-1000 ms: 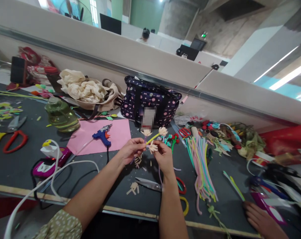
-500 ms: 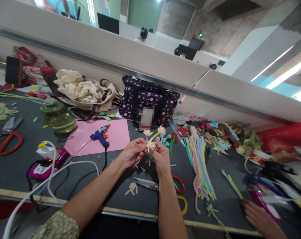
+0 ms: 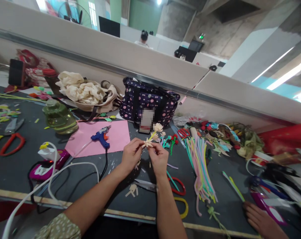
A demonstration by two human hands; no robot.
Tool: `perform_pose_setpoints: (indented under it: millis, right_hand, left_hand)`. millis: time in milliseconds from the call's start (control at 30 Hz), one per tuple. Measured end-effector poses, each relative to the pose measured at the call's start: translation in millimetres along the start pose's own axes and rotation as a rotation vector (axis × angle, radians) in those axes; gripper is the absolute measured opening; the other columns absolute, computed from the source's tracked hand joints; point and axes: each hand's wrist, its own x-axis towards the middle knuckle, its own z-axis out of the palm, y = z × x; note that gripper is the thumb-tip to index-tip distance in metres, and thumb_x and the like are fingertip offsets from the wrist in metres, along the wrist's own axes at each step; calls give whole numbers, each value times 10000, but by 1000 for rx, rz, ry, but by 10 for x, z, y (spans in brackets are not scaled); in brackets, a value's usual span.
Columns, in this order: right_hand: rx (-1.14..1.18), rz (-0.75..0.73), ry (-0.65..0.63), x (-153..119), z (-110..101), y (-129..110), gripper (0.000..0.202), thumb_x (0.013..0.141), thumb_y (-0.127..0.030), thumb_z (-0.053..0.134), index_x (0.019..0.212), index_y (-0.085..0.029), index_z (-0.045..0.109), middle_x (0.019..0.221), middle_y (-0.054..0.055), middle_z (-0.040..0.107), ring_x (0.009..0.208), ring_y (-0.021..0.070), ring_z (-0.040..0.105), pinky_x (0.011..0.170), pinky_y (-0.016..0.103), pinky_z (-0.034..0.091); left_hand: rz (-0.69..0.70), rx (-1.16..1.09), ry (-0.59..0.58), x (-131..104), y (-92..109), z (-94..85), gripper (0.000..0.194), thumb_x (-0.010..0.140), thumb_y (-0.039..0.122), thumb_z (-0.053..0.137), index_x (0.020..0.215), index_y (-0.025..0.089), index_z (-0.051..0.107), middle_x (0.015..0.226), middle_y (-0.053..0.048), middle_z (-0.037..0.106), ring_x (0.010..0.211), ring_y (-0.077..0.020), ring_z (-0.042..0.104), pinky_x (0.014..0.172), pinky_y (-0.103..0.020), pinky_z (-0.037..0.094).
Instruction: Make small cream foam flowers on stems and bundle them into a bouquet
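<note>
Between my two hands is a small cream flower (image 3: 148,143) with pointed petals, held above the dark table. My left hand (image 3: 132,153) pinches its left side. The fingertips of my right hand (image 3: 159,157) close on its right side. Just behind it rise more cream blossoms (image 3: 158,127) on a yellow stem; whether they join the held flower is unclear. Below my hands lie small cream strips (image 3: 132,190) and scissors (image 3: 177,186) with red and yellow handles, partly hidden by my right forearm.
A blue glue gun (image 3: 100,137) rests on pink paper (image 3: 120,132). Pipe cleaners (image 3: 199,169) lie to the right, near another person's hand (image 3: 258,217). A green bottle (image 3: 59,118), a white cable (image 3: 78,162) and a patterned bag (image 3: 149,99) surround the work area.
The cream flower has turned between my fingers, its petals now spread out sideways. My left hand has shifted slightly, and the purple stem by its fingers no longer shows there.
</note>
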Motion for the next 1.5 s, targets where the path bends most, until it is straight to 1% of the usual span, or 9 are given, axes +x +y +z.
perform_pose_setpoints:
  millis: [167,367,467,633,733,933,1133,1367,1500]
  right_hand:
    - [-51,4,-8,-5,21,-14,213,801,-359,585,813,-155,643,680,-7,597,545,96,459,524,203,382]
    - [-129,20,21,-21,43,0,220,808,-383,569,810,-170,625,627,-23,585,494,95,467,497,202,399]
    - [-173,18,21,-31,32,-10,223,821,-392,560,822,-178,622,605,-29,589,490,103,503,500,203,406]
    - [-454,-111,66,-44,3,-23,203,841,-360,538,819,-193,650,615,-17,611,523,119,521,550,220,397]
    - [-485,-190,69,-44,5,-18,201,852,-323,510,855,-199,668,715,9,660,593,132,560,615,231,417]
    - [-431,-98,86,-31,22,0,235,829,-343,521,919,-195,679,539,-41,535,447,114,438,484,223,348]
    - [-390,-67,37,-18,0,24,202,833,-322,508,861,-196,663,495,-70,425,433,101,398,472,213,326]
    - [-499,-172,28,-54,32,-32,217,864,-344,501,924,-205,657,651,-11,619,552,126,541,574,228,392]
    - [-384,-141,28,12,-155,-31,253,903,-364,436,920,-200,629,722,21,668,627,143,613,630,233,441]
  left_hand:
    - [-172,-232,-4,36,-36,43,149,758,316,649,725,172,668,717,-13,552,640,-130,521,607,-229,419]
    - [-435,-586,-11,55,-73,84,261,637,329,767,759,136,642,670,4,590,549,-87,514,558,-219,443]
    - [-501,-676,-36,55,-87,91,300,615,327,790,778,126,637,670,-2,597,548,-87,532,553,-222,469]
    - [-470,-619,-82,62,-140,88,316,648,350,772,830,131,635,720,-5,600,567,-90,542,502,-201,460]
    - [-437,-540,-78,67,-180,84,317,663,364,758,846,134,641,715,2,594,531,-73,503,433,-173,395]
    - [-435,-511,-41,84,-184,79,291,615,317,788,806,137,663,716,-1,629,572,-81,529,543,-191,420]
    - [-457,-523,-83,104,-144,61,267,597,286,796,774,131,672,736,-7,649,650,-105,565,639,-207,432]
    - [-452,-569,-73,114,-152,35,283,600,291,801,776,130,648,730,-7,648,656,-108,579,654,-211,441]
    - [-457,-557,5,133,-124,5,263,652,315,767,775,133,623,663,1,635,603,-101,592,611,-196,438]
